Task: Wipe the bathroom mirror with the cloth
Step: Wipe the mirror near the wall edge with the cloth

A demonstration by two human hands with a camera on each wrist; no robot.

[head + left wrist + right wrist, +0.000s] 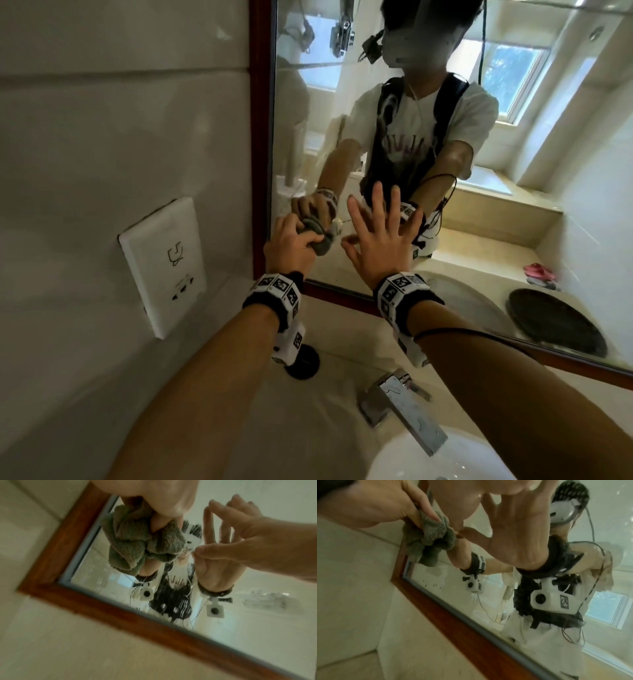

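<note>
The left hand [291, 241] clutches a bunched grey cloth [317, 236] against the mirror [513, 219] near its 7 o'clock corner (by the wooden frame [260, 137]). At the cloth's 3 o'clock, the right hand [380, 240] lies flat on the glass, fingers spread.

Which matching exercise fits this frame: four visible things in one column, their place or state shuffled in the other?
Things:
1. cloth
2. right hand
3. faucet
4. wall socket plate

Places or states:
A. fingers spread, flat against the mirror glass
B. bunched up, gripped in the left hand
C. on the tiled wall left of the mirror frame
D. below the mirror, over the white basin

Pairs: 1-B, 2-A, 3-D, 4-C
</note>
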